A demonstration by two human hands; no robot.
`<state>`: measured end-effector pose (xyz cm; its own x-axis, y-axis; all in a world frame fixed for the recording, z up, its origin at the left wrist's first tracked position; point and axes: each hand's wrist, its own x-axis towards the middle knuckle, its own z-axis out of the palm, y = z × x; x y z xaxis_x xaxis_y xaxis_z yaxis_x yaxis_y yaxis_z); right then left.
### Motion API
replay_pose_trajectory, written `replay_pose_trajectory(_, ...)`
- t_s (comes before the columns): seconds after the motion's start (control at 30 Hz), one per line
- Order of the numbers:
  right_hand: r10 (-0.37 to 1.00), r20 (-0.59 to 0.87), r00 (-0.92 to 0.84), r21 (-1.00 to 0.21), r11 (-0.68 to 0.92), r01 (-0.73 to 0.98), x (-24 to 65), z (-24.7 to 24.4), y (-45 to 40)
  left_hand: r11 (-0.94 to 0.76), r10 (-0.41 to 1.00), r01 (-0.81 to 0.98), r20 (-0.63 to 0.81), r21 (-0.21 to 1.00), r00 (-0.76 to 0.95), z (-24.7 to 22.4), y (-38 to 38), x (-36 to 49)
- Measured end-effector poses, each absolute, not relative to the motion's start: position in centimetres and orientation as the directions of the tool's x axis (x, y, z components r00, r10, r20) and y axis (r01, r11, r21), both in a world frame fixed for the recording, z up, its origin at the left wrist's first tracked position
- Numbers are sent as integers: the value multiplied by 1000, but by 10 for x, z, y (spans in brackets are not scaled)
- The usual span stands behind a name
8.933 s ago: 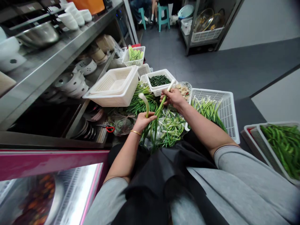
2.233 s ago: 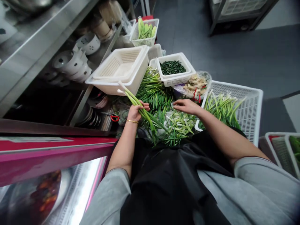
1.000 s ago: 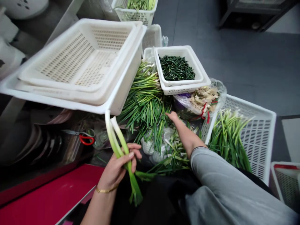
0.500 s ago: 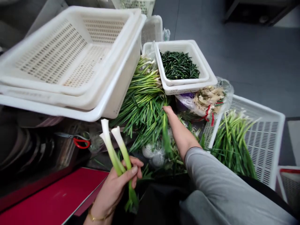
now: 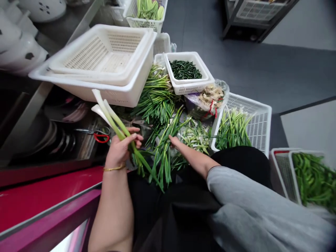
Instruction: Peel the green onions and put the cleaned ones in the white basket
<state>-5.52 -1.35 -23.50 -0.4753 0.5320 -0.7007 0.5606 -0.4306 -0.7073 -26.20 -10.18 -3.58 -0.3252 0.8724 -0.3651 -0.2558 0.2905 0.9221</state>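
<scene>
My left hand (image 5: 125, 142) is closed around a few green onions (image 5: 111, 117), white ends pointing up and leaves trailing down to the right. At the near end of a loose heap, my right hand (image 5: 174, 141) is closed on a bunch of green onions (image 5: 165, 150) whose leaves hang toward my lap; its fingertips are partly hidden. Beyond both hands lies a large pile of green onions (image 5: 154, 98). Right of my right hand are pale green onion trimmings (image 5: 196, 134).
Nested white baskets (image 5: 136, 94) stand at left, near red-handled scissors (image 5: 101, 136). Dark green chillies (image 5: 185, 70) fill a small basket behind the pile. A bag of roots (image 5: 210, 96) sits before it. At right, a white basket (image 5: 266, 122) holds more green onions.
My right hand has drawn back from the big pile toward me, bringing green onions along. My left hand still holds its stalks, now tilted further left. The view has shifted and widened.
</scene>
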Motion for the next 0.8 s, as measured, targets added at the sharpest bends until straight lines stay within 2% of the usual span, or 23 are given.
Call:
replay_pose_trajectory(0.1,489,-801,-344,-559,-408,721,-42,-233,-32,238,868,-274,-331,932,-370,-33,-107,-269)
replay_pose_trajectory(0.23,505,-826,-249,-460,-352,815,-8,-223,8,148,910,-325,-257,934,-326,-25,-107,-275)
replay_pose_trajectory(0.37,658,-727,-197,-503,-315,805,-13,-222,83,195,955,-418,-269,887,-126,-20,-104,-272)
replay_pose_trajectory(0.5,760,-631,-159,-541,-283,792,-63,-247,121,289,949,-447,-315,846,19,-29,-95,-266)
replay_pose_trajectory(0.7,676,-733,-75,-472,-425,772,-93,-288,119,492,858,-348,-512,798,38,-42,-80,-259)
replay_pose_trajectory(0.8,654,-750,-105,-524,-490,697,-82,-281,122,514,840,-339,-543,788,10,-41,-76,-258)
